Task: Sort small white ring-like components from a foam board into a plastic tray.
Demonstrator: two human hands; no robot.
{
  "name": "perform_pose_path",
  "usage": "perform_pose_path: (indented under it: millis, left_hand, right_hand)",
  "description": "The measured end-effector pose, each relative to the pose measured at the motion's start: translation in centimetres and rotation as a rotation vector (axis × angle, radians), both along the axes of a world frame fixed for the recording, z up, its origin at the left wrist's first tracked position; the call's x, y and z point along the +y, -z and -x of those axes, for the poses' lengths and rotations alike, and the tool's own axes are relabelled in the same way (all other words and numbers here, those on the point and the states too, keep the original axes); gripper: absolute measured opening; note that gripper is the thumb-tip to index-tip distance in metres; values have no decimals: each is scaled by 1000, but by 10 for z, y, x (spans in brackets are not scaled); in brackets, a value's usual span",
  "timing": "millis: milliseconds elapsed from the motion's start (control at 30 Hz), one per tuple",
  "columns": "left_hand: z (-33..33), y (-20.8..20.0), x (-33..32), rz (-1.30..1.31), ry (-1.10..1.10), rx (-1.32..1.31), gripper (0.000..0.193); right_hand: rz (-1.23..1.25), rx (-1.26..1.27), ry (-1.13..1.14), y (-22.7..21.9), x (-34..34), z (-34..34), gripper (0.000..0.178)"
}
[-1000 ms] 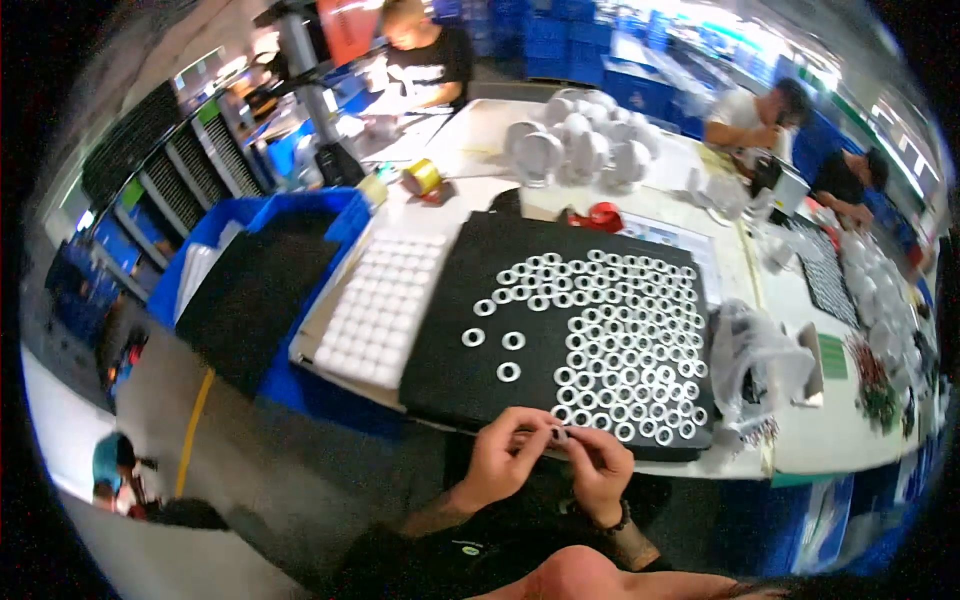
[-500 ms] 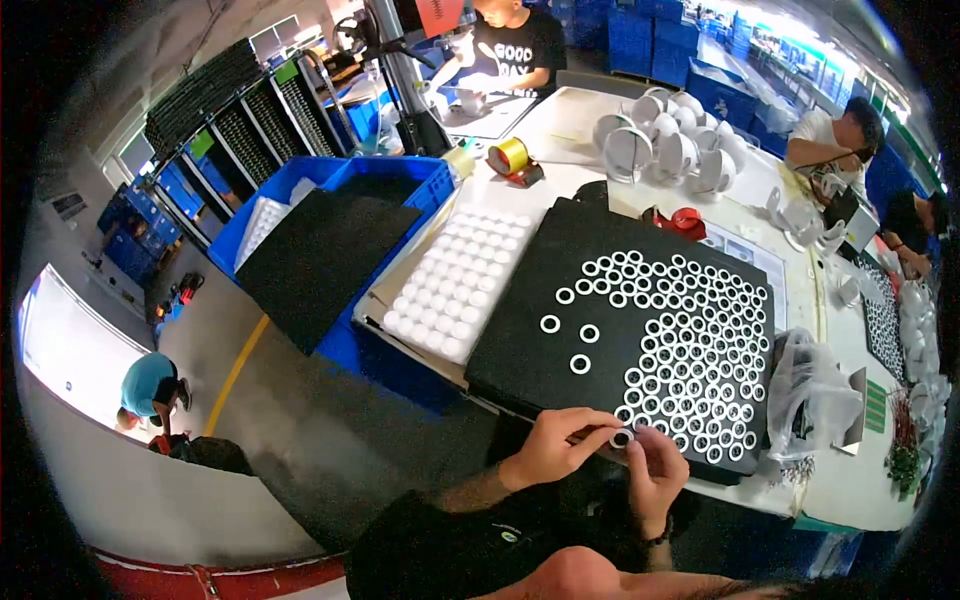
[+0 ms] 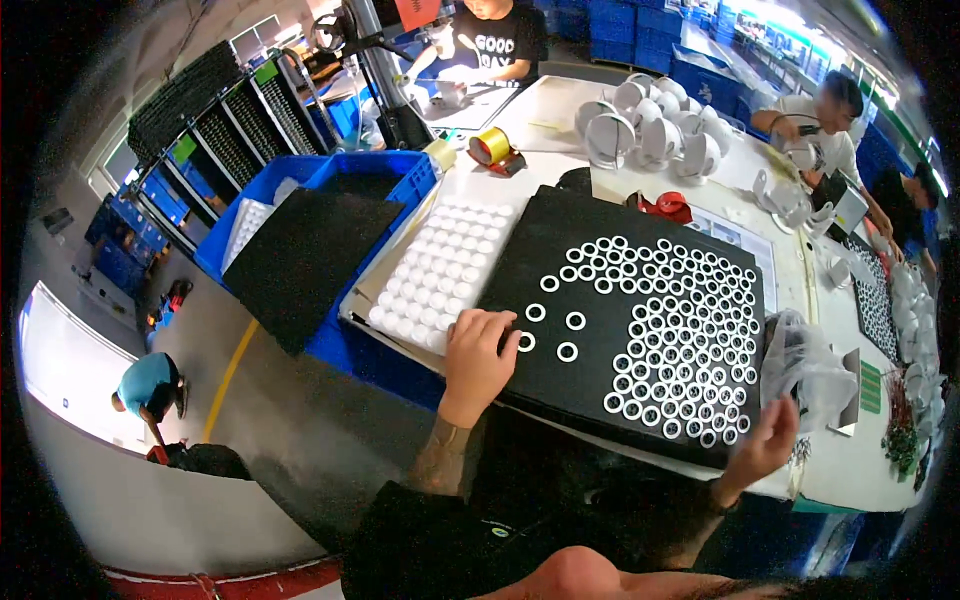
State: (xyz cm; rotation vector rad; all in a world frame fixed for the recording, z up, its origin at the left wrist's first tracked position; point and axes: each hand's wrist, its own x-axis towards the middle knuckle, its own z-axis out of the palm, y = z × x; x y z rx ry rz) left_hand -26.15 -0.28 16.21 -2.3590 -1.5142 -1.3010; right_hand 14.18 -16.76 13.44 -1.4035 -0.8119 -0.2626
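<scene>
A person leaned over a pale desk [image 3: 820,470] carrying a flat black foam mat [image 3: 560,300] covered with small white plastic rings [image 3: 690,330] laid in close rows. The left hand [image 3: 480,355] rested on the mat's near left part, fingers curled beside a loose ring [image 3: 526,342]; whether it gripped one could not be told. The right hand [image 3: 768,445] hung at the mat's near right corner, beside a crumpled clear plastic bag [image 3: 805,360], its grip hidden. A white dimpled tray [image 3: 435,275] lay just left of the mat. A sliding palm could likely scatter the tidy rows, and rings near the edge might roll off to the floor.
</scene>
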Motion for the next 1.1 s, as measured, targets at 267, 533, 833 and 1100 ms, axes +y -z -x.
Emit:
perform_pose_path:
  millis: [267, 533, 833, 1100]
  left_hand:
    - [38, -30, 50, 77, -64, 66, 13]
    - [86, -33, 174, 217, -83, 166, 19]
    - [33, -13, 217, 232, -164, 243, 19]
    - [13, -12, 234, 387, -226, 124, 27]
  right_hand:
    - [446, -131, 84, 36, -8, -149, 28]
    - [651, -415, -44, 37, 22, -139, 8]
    - [694, -245, 79, 33, 8, -133, 16]
    - [494, -440, 254, 23, -1, -126, 11]
